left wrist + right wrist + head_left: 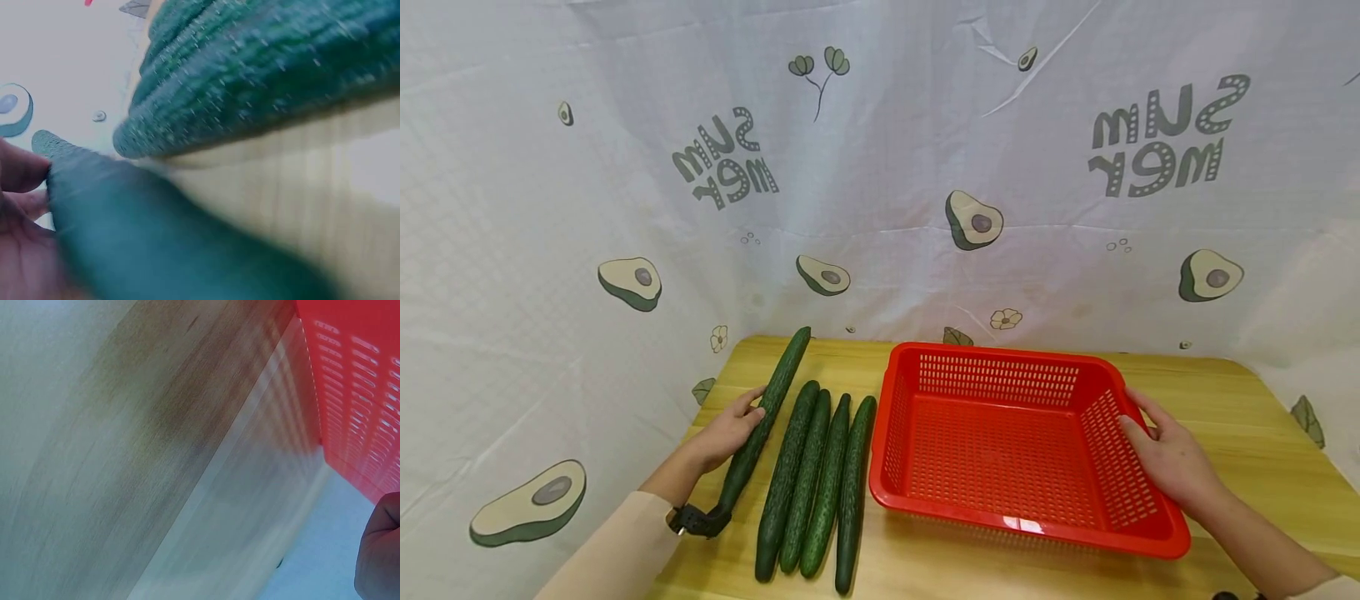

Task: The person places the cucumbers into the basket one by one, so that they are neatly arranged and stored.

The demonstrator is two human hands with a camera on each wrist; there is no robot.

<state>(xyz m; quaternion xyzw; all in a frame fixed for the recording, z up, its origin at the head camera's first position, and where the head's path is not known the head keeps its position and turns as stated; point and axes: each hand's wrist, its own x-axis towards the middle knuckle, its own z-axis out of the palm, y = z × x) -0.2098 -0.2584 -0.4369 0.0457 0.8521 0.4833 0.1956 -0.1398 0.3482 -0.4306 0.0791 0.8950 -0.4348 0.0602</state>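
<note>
My left hand [726,435] grips a long dark green cucumber [781,383], thumb and fingers around its side; it slants away from me at the left of the table. In the left wrist view this cucumber [150,219] runs large and blurred across the bottom, the left fingers [22,165] against it. Several more cucumbers [790,475] lie side by side just right of it. At the right, a red plastic basket [1000,450] with slotted walls has nothing inside. My right hand [1176,462] holds its right rim, thumb over the inner side.
Beneath everything is a wooden table [1217,400], its back edge against a white curtain [895,167] printed with avocados and lettering. The curtain also hangs along the left side. The basket's left wall stands close to the rightmost cucumber [853,492].
</note>
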